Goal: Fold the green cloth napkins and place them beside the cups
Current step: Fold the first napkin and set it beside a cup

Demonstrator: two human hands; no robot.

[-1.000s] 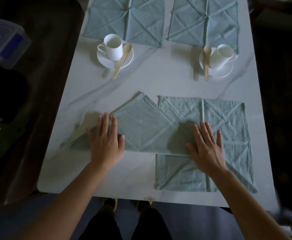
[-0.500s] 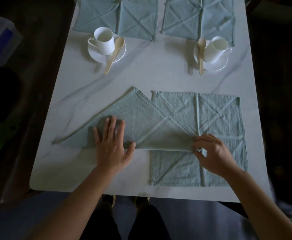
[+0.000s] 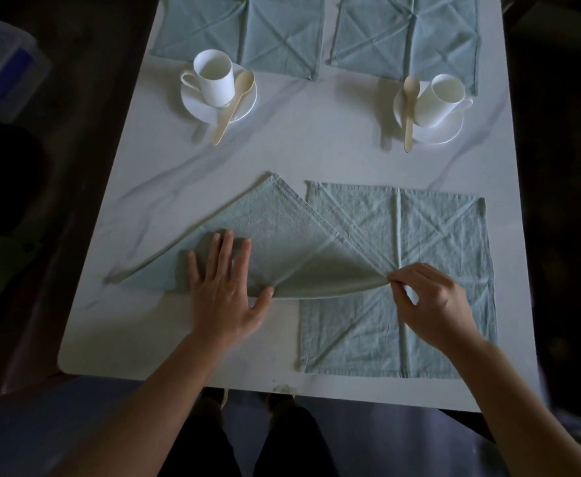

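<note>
Left hand and right hand bare; forearms bare to the frame edge. Dark trousers on both legs. Shoe tips with pale trim, detail lost in shadow.

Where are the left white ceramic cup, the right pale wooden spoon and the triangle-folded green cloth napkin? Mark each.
Left white ceramic cup (image 3: pixel 217 88): head view, outer wall.
Right pale wooden spoon (image 3: pixel 409 122): head view, handle.
Triangle-folded green cloth napkin (image 3: pixel 282 235): head view, upper layer's middle.

Your left hand lies flat, fingers spread, pressing the napkin; your right hand pinches its corner between thumb and forefinger.
</note>
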